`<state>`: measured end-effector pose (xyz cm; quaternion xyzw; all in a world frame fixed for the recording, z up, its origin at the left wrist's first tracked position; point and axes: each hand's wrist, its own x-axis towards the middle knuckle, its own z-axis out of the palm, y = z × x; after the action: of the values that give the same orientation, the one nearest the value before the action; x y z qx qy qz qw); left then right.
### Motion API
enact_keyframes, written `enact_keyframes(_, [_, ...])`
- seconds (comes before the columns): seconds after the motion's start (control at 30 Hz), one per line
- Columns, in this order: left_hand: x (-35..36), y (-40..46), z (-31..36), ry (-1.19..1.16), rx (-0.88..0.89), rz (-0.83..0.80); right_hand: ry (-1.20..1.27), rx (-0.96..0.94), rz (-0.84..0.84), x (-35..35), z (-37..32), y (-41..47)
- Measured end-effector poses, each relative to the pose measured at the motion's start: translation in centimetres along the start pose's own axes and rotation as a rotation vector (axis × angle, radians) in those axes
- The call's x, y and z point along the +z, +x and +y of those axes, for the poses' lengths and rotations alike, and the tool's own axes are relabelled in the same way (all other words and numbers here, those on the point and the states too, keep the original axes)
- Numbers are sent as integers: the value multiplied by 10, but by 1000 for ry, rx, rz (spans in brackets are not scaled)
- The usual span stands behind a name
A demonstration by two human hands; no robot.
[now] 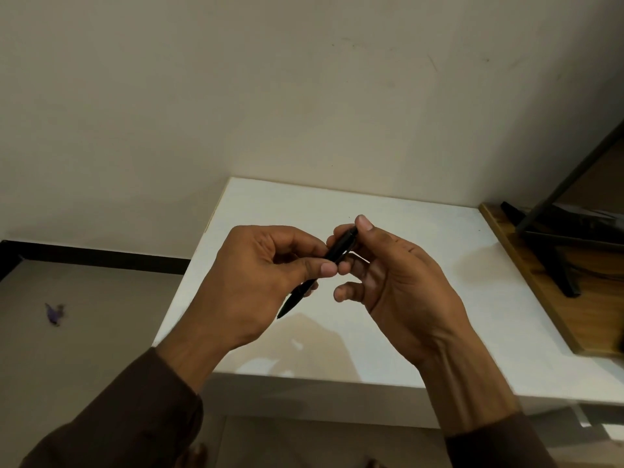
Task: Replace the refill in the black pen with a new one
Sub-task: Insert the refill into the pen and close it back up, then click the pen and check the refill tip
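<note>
A slim black pen (341, 247) is held in the air above the white table (439, 251), tilted with its tip down to the left and its clip end up to the right. My left hand (260, 282) pinches the pen's lower half between thumb and fingers. My right hand (395, 278) grips the upper end, thumb on top near the clip. The middle of the pen is hidden by my fingers. No loose refill is in view.
A wooden desk (553, 298) adjoins the table on the right, with a black monitor stand (553, 251) on it. A plain wall stands behind. The floor lies to the left, with a small purple scrap (54, 314) on it.
</note>
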<state>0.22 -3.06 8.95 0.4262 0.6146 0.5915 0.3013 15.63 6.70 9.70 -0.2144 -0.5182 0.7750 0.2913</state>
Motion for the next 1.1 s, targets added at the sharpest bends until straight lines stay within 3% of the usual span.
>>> enact_keyframes(0.33, [0, 1, -4, 17, -16, 26, -84, -28, 84, -2, 4, 1])
enact_keyframes(0.57, [1, 4, -4, -26, 27, -5, -395, -108, 124, -2, 11, 3])
enact_keyframes(0.7, [-6, 6, -8, 79, -14, 84, -90, -130, 242, -8, 8, 7])
enact_keyframes(0.87, [-5, 8, -14, 62, -35, 80, 320, -139, 242, -10, 6, 12])
enact_keyframes(1.1, [-2, 8, -23, 96, -64, 56, 565, -124, 177, -25, 3, 7])
